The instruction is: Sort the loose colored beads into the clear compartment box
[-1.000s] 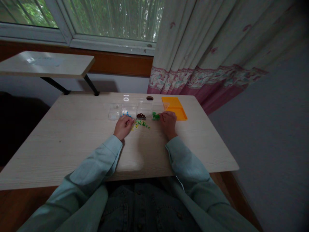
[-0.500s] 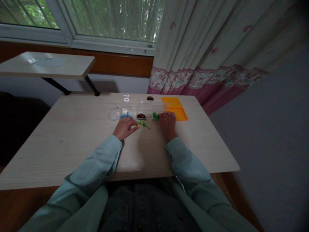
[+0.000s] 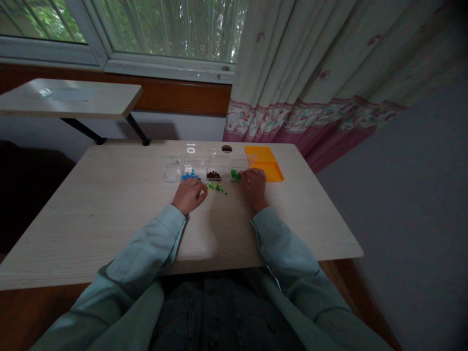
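Note:
A row of small clear boxes (image 3: 171, 172) stands on the wooden table (image 3: 109, 204). One holds blue beads (image 3: 189, 175), one brown beads (image 3: 213, 175), one green beads (image 3: 236, 174). Loose green and yellow beads (image 3: 216, 187) lie in front of them. My left hand (image 3: 189, 194) rests on the table with its fingers curled and pinched at the left edge of the loose beads; what they hold is too small to name. My right hand (image 3: 254, 185) sits with curled fingers against the box of green beads.
An orange tray (image 3: 268, 165) lies right of the boxes, by my right hand. A round dark hole (image 3: 226, 148) is in the table behind the boxes. A second table (image 3: 66, 100) stands at the back left under the window. A curtain (image 3: 310, 73) hangs at the right.
My left hand has drawn back from the box of blue beads to the loose beads, its fingers still pinched. My right hand has hardly moved.

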`<state>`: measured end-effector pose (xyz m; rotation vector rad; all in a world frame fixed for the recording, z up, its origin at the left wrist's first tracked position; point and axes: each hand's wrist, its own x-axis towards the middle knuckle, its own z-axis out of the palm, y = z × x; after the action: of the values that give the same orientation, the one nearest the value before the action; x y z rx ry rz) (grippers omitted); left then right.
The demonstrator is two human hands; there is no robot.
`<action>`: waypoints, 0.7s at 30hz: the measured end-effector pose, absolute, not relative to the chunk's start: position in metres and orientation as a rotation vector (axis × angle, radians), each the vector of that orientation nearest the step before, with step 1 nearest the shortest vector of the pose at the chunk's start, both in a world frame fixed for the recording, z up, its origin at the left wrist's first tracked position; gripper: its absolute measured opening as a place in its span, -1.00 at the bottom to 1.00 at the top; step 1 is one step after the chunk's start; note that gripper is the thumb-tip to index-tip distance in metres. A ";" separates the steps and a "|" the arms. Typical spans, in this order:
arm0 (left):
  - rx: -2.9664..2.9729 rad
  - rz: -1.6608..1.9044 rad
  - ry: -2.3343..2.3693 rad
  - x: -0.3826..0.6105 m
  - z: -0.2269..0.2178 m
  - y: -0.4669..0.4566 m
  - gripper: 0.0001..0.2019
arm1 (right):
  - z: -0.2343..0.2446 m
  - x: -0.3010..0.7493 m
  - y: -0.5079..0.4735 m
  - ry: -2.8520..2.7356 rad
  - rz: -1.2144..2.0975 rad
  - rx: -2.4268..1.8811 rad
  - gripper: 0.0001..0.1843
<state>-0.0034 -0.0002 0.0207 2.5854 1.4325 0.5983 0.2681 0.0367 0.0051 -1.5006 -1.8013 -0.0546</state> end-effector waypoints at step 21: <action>2.643 0.675 1.446 0.002 0.011 0.003 -0.86 | 0.003 0.267 0.037 -1.820 -0.045 -1.509 -0.68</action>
<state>0.0022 0.0029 0.0105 2.6426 1.4461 0.6755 0.2674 0.0371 0.0029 -1.5091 -1.8197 -0.0452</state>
